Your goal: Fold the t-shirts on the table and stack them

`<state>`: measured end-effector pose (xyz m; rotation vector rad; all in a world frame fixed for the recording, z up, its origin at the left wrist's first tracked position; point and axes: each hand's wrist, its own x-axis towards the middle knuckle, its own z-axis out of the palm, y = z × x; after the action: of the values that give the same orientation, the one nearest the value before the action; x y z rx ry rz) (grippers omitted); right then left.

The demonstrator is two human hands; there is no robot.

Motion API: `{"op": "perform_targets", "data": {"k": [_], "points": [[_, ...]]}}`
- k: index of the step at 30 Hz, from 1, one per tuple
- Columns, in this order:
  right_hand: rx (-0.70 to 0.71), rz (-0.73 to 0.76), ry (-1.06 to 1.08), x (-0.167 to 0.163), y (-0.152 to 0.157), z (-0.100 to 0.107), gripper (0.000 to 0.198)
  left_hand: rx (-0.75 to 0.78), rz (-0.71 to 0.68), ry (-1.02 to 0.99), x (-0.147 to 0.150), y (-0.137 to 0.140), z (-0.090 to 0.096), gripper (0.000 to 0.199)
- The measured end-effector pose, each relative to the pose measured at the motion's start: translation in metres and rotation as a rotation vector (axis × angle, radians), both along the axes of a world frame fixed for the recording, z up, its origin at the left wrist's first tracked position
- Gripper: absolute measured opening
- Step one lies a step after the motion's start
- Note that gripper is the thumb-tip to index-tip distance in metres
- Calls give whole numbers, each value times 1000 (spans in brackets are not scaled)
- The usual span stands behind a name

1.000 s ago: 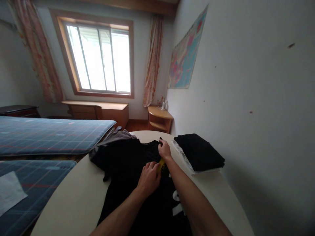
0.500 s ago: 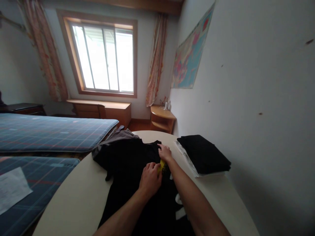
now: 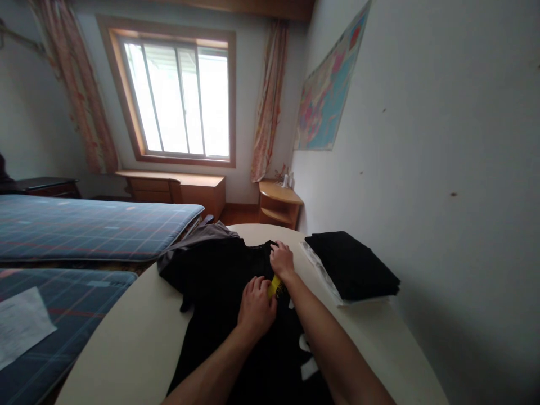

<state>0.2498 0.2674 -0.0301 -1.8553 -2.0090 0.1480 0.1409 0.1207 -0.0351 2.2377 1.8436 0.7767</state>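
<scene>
Looks mid-fold, lower centre: left hand (image 3: 256, 308) and right hand (image 3: 282, 261) half-curled on black shirt (image 3: 217, 278), can't tell if pinching, flattening needed next.

A bright window (image 3: 181, 101) between patterned curtains (image 3: 269, 101), a map (image 3: 327, 90) to the right, paper (image 3: 23, 323) on a plaid mattress (image 3: 82, 309).

1. A black shirt (image 3: 217, 281) lies spread on a round, pale table (image 3: 113, 343).
2. The left hand (image 3: 256, 306) rests on the shirt, fingers bent, beside a yellow patch (image 3: 274, 286).
3. The right hand (image 3: 282, 260) touches the shirt near its neckline, farther from the viewer than the left.
4. Grey cloth (image 3: 211, 231) lies at the shirt's far left.
5. Folded black fabric (image 3: 350, 264) sits on the table's right side, near the wall (image 3: 422, 146).
6. Left of the table, a paper sheet (image 3: 25, 323) lies on a plaid mattress (image 3: 84, 298).
7. Beyond stand a window (image 3: 181, 101) and a desk (image 3: 202, 185).
</scene>
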Motion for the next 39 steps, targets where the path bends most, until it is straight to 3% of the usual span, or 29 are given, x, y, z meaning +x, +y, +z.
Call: {"op": "perform_targets", "data": {"k": [5,13,21,28,34,39], "points": [[-96,127,-34,-14,-10,-6,55,-39,-23,138,2,-2,-4,47],[-186,115,-61,-1,-20,-14,61,-126,-112,227,10,-3,-6,63],[-222,29,-43,48,1,-18,59,-144,-237,163,44,18,-5,66],[-199,21,-24,67,24,-22,57,-115,-227,109,61,28,-2,65],[-136,67,16,69,20,-20,59,-104,-435,122,38,-1,5,67],[-73,176,49,79,-13,-12,50,-56,-702,172,15,-42,20,59]]}}
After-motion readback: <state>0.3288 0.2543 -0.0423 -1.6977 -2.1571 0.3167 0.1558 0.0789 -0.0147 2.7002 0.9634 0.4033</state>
